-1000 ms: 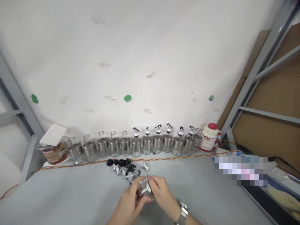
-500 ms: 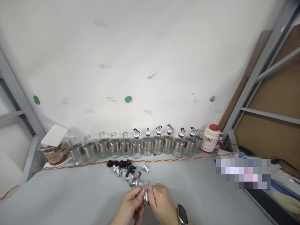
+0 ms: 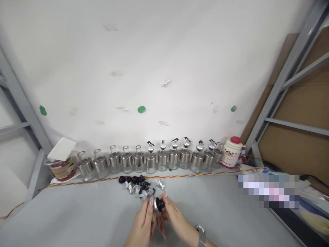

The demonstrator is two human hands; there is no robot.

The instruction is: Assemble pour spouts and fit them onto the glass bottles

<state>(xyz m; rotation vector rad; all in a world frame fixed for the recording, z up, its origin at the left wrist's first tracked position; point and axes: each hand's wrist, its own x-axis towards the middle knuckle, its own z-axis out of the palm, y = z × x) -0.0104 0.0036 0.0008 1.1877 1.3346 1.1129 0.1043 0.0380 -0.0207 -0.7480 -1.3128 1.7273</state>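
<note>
The step in hand appears to be joining or adjusting the two parts of a bottle spout. The left hand (image 3: 142, 218) is closed on the silver spout (image 3: 155, 206). The black stopper (image 3: 160, 204) faces right, against the fingers of the right hand (image 3: 176, 214), which is curled around it; exact finger contact is partly hidden. The assembly is held above the near middle of the table (image 3: 77, 212). The next move probably calls for keeping both parts in line and pressing or turning the stopper until seated.

Surrounding items, left to right:

- A lidded tub (image 3: 61, 171) stands at the far left.
- Five bottles without spouts (image 3: 100, 165) follow, along the wall.
- A pile of loose spouts and stoppers (image 3: 136, 185) lies just beyond the left hand.
- A single spout (image 3: 160, 184) lies right of the pile.
- Six bottles with spouts (image 3: 162, 158) continue the row.
- One further open bottle (image 3: 219, 156) stands beside a red-topped jar (image 3: 229, 156).

The pile and a twisted cord (image 3: 102, 179) lie between the hands and the bottles; any reach toward the row should pass over both.
</note>
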